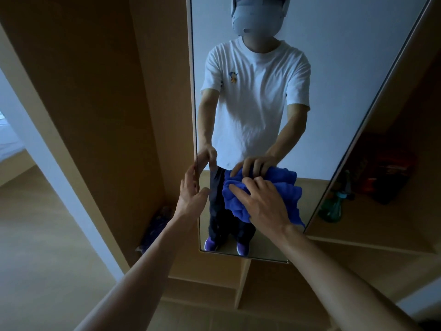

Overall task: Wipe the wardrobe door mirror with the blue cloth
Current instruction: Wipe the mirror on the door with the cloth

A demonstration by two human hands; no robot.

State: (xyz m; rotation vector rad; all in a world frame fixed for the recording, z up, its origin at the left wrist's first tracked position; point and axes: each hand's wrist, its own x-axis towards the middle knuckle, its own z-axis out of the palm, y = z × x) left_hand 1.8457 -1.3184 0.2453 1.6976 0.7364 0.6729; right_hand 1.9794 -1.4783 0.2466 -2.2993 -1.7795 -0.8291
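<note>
Right hand (265, 204) pressed the bunched cloth (286, 187) flat on the mirror (346, 68). Its fingers were spread and curled into the fabric, with loose folds hanging right of the fingertips. Left hand (192, 192) gripped the mirror's left edge, fingers behind and thumb in front. Wiping was judged under way on the lower glass. No smears were discernible, so whether the glass above the fingers was done could not be told.
</note>
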